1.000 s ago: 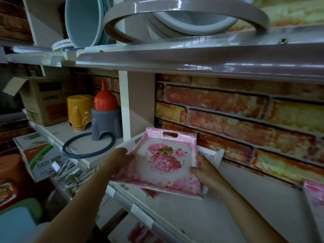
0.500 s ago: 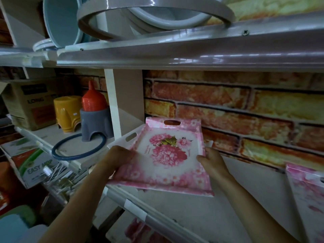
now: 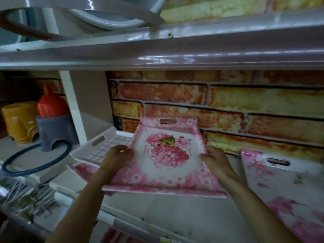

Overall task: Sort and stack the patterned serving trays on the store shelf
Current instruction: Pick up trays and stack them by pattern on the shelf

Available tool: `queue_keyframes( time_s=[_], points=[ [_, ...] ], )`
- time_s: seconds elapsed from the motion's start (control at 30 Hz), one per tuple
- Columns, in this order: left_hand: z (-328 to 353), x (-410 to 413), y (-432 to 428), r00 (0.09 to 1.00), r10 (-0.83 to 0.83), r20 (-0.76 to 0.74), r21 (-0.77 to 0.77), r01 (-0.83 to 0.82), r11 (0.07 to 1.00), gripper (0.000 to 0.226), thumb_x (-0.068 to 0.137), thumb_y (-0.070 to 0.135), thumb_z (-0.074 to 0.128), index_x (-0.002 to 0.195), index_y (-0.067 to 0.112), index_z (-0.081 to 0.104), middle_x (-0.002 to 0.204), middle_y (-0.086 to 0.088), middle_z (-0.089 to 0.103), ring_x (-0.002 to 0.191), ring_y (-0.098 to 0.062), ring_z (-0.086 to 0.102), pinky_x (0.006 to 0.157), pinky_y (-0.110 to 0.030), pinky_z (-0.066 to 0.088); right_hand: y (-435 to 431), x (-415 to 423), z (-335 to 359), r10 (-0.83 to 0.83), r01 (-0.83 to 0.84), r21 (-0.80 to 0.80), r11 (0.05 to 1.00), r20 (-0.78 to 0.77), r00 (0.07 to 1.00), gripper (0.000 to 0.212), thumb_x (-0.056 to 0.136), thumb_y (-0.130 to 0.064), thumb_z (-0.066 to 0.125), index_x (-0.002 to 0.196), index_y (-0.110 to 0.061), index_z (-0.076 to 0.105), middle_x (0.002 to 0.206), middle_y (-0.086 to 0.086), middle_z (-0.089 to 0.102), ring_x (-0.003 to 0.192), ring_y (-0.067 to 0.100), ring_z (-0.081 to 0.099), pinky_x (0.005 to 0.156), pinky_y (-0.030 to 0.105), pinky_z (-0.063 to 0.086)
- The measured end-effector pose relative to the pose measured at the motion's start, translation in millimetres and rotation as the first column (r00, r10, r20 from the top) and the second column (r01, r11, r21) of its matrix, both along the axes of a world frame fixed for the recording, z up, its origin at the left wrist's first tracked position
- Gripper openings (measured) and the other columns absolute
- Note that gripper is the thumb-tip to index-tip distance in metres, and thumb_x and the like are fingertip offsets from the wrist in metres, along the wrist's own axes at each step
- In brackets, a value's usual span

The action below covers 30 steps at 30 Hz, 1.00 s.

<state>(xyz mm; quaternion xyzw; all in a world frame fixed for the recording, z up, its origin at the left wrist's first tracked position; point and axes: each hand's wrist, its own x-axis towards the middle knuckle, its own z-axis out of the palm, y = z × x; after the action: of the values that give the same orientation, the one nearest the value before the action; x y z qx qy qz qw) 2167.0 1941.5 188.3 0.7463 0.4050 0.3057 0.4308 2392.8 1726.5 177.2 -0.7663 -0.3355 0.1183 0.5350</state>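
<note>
At the far left, a blue ring (image 3: 35,160) lies on the next shelf section, in front of yellow stools (image 3: 19,120) and a grey stool (image 3: 54,130) with a red cone (image 3: 50,104) on top. A white divider (image 3: 73,106) separates this section from the one with the trays.

Just right of the divider, a white tray (image 3: 98,146) with a grid pattern lies on the shelf (image 3: 175,216), and a pink edge shows under it.

The left hand (image 3: 117,156) grips the left long side of the pink tray (image 3: 166,160), with fingers curled over the rim. The tray is in the air above the shelf, and its left part is over the white tray. Its long axis runs away from the person toward the brick wall (image 3: 192,95). The far short end, with a handle slot, points at the wall and is higher than the near end. The flower picture faces up. The right hand (image 3: 215,158) holds the right long side, thumb on the rim.

Further right, a second floral tray (image 3: 287,186) lies on the shelf, apart from the held one, with its handle slot also toward the wall.
</note>
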Motion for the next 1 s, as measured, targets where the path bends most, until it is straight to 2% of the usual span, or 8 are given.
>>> queue_keyframes(
  time_s=[0.1,0.23,0.47,0.63,0.7,0.77,0.87,1.0],
  points=[
    [-5,18,-9,1.0,0.003,0.008,0.005,-0.003,1.0,0.015,0.089,0.022,0.062,0.088,0.012,0.074,0.085,-0.004,0.072,0.077,-0.018,0.066,0.065,-0.025,0.048,-23,7,4,-0.042,0.042,-0.008,0.999,-0.03,0.999,0.016,0.091,-0.006,0.058,0.083,-0.021,0.058,0.076,-0.01,0.063,0.073,0.015,0.061,0.085,0.038,0.051],
    [-8,40,-30,0.998,0.021,0.064,-0.043,-0.018,0.999,0.019,0.088,0.015,0.062,0.076,0.003,0.071,0.07,-0.008,0.068,0.065,-0.024,0.061,0.058,-0.028,0.046,-50,22,4,-0.05,0.05,0.0,0.999,-0.011,0.999,0.02,0.088,-0.005,0.06,0.089,-0.022,0.069,0.094,0.011,0.074,0.086,0.031,0.07,0.082,0.049,0.055],
    [-12,78,-68,0.989,-0.035,0.145,-0.106,0.05,0.993,0.026,0.087,0.022,0.068,0.068,0.005,0.071,0.061,-0.009,0.068,0.062,-0.028,0.063,0.06,-0.031,0.049,-107,43,6,-0.112,0.112,-0.021,0.993,-0.003,0.994,0.019,0.085,-0.007,0.06,0.09,-0.02,0.073,0.087,0.002,0.076,0.082,0.027,0.072,0.08,0.044,0.056],
    [-13,113,-103,0.982,-0.104,0.157,-0.107,0.122,0.987,0.031,0.089,0.019,0.065,0.06,0.01,0.064,0.047,0.001,0.059,0.044,-0.016,0.05,0.049,-0.022,0.038,-156,54,6,-0.199,0.198,-0.057,0.979,-0.026,0.98,0.014,0.087,-0.011,0.06,0.082,-0.022,0.068,0.087,0.001,0.073,0.078,0.021,0.07,0.081,0.043,0.057],
    [-15,126,-120,0.978,-0.14,0.157,-0.107,0.157,0.982,0.027,0.09,0.018,0.063,0.064,0.01,0.066,0.051,0.0,0.06,0.041,-0.014,0.048,0.044,-0.019,0.036,-176,61,4,-0.222,0.221,-0.075,0.972,-0.011,0.975,0.013,0.083,-0.017,0.06,0.09,-0.02,0.071,0.087,0.002,0.075,0.078,0.024,0.071,0.081,0.048,0.058],
    [-16,137,-135,0.974,-0.168,0.152,-0.098,0.184,0.978,0.025,0.09,0.019,0.064,0.072,0.002,0.068,0.059,-0.007,0.061,0.046,-0.016,0.049,0.044,-0.02,0.036,-197,64,4,-0.238,0.236,-0.08,0.968,-0.015,0.971,0.022,0.081,-0.017,0.059,0.096,-0.023,0.073,0.086,-0.001,0.076,0.078,0.023,0.073,0.08,0.049,0.058],
    [-22,155,-155,0.96,-0.214,0.179,-0.093,0.233,0.968,0.028,0.089,0.017,0.066,0.077,-0.008,0.068,0.07,-0.015,0.065,0.063,-0.026,0.059,0.06,-0.03,0.046,-225,67,4,-0.287,0.285,-0.092,0.954,-0.003,0.958,0.019,0.084,-0.013,0.059,0.089,-0.024,0.074,0.082,-0.002,0.076,0.075,0.022,0.073,0.079,0.047,0.059],
    [-31,175,-175,0.957,-0.255,0.135,-0.089,0.268,0.959,0.031,0.088,0.027,0.067,0.075,-0.001,0.07,0.071,-0.016,0.071,0.069,-0.034,0.066,0.066,-0.043,0.055,-255,77,-1,-0.33,0.328,-0.092,0.94,-0.011,0.944,0.014,0.084,-0.012,0.061,0.089,-0.018,0.072,0.084,0.006,0.075,0.077,0.029,0.072,0.079,0.05,0.058]
  ],
)
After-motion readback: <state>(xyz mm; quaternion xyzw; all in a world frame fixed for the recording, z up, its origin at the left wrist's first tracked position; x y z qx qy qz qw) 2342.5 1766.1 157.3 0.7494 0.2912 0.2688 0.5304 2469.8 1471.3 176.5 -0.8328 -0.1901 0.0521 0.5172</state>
